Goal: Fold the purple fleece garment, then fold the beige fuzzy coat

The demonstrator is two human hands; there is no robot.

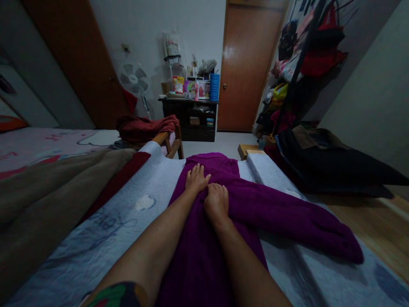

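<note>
A purple long-sleeved top [211, 256] lies lengthwise over the bed, one sleeve [287, 213] stretched out to the right. My left hand [197, 179] rests flat on the upper part of the top, fingers spread. Close beside it, my right hand [217, 199] has its fingers curled into the fabric, where small creases gather. The other sleeve cannot be made out; part of the cloth is hidden under my forearms.
Under the top is a pale blue patterned bedsheet [134, 230]. A brown blanket [47, 204] lies at left, a reddish cloth [143, 128] beyond it. Dark folded items [332, 162] are stacked at right. Farther back stand a white fan [136, 79] and a dark cabinet [175, 117].
</note>
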